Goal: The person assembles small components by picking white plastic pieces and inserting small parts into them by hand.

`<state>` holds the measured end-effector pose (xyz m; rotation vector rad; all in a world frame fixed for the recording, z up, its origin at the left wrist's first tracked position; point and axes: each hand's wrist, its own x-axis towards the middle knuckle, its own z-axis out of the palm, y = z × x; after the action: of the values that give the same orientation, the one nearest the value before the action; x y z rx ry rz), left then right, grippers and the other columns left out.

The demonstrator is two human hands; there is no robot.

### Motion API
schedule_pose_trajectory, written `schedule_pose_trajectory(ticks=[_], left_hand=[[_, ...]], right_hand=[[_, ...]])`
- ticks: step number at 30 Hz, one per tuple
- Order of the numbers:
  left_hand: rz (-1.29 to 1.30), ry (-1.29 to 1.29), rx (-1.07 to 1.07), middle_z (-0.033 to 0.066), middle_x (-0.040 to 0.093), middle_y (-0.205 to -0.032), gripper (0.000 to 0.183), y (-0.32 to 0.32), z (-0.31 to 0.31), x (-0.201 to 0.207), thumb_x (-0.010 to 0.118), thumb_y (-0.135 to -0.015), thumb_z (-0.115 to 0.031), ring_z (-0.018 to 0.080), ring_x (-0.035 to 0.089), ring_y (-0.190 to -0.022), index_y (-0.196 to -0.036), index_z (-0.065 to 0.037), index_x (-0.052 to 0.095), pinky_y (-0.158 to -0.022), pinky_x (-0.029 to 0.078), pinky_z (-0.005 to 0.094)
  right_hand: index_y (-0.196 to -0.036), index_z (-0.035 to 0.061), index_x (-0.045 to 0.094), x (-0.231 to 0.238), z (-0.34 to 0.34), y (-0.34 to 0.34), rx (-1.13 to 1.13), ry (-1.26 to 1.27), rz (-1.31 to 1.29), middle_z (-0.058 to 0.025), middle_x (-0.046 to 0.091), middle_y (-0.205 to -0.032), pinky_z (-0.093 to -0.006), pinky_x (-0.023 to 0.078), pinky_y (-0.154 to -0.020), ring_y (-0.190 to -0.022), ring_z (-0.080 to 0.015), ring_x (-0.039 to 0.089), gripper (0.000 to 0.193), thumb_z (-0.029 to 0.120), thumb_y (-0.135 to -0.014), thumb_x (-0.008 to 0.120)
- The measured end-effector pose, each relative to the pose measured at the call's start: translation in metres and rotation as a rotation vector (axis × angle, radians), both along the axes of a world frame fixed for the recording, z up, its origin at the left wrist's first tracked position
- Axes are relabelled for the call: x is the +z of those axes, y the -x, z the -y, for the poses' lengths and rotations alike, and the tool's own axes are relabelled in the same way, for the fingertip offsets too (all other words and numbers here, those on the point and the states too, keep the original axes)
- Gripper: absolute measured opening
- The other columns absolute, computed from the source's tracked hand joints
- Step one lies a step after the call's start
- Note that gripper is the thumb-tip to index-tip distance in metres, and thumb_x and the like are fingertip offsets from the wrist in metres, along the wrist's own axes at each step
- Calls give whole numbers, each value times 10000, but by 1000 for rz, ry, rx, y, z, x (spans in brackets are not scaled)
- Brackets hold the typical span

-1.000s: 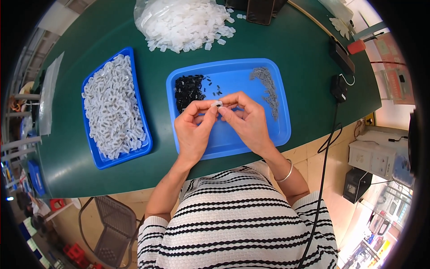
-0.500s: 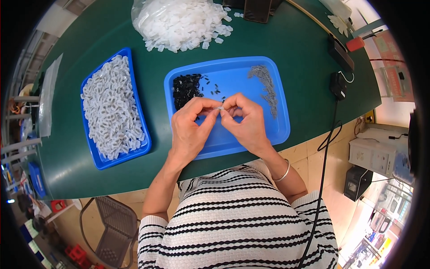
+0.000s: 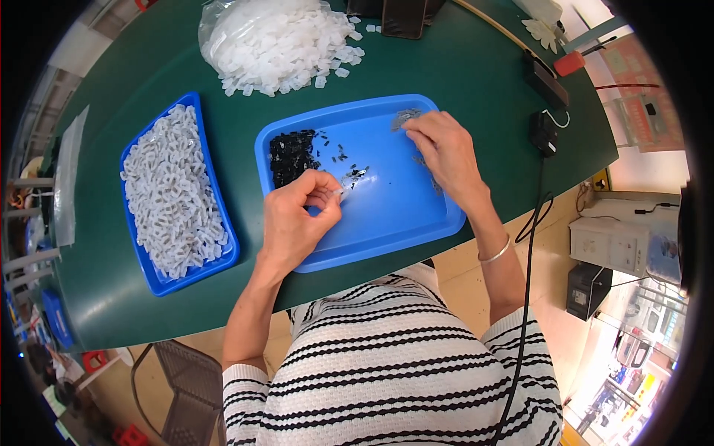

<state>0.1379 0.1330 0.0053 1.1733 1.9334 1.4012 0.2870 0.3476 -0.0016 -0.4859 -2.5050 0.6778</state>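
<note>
My left hand point(image 3: 297, 223) is closed in a pinch over the left half of a blue tray point(image 3: 349, 256). A small whitish plastic piece point(image 3: 339, 192) shows at its fingertips. Just beyond it lie a heap of small black pieces point(image 3: 292, 156) and a few scattered dark bits point(image 3: 355, 175). At the tray's far right, my right hand point(image 3: 448, 156) reaches down with thumb and fingers pressed together. Its tips touch small grey pieces point(image 3: 404, 117), and more of these lie partly hidden under the hand. Whatever the right fingertips pinch is too small to make out.
A second blue tray point(image 3: 231, 256), heaped with pale clear-grey plastic parts point(image 3: 175, 193), stands on the left. Farther back, white translucent pieces point(image 3: 275, 44) spill from a clear bag onto the green table point(image 3: 446, 67). A black cable point(image 3: 526, 297) hangs on the right.
My hands have parted. The right one moved from the meeting point in the middle to the grey pieces at far right; the left shifted slightly left and down with the whitish piece.
</note>
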Motion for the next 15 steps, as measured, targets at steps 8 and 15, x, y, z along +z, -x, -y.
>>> schedule_pose_trajectory(ticks=[8, 15], left_hand=[[378, -40, -2, 44, 700, -862, 78, 0, 3, -8, 650, -833, 16, 118, 675, -803, -909, 6, 638, -719, 549, 232], [519, -6, 4, 89, 703, -879, 84, 2, 2, -6, 644, -863, 3, 114, 687, -835, -938, 7, 607, -721, 534, 203]], right_hand=[[-914, 35, 662, -19, -12, 19, 58, -270, 149, -91, 593, -865, -365, 505, -744, -835, -269, 569, 104, 2, -816, 651], [-979, 36, 630, -25, 4, 10, 98, -297, 162, -104, 574, -871, -386, 499, -742, -839, -296, 556, 175, -18, -813, 619]])
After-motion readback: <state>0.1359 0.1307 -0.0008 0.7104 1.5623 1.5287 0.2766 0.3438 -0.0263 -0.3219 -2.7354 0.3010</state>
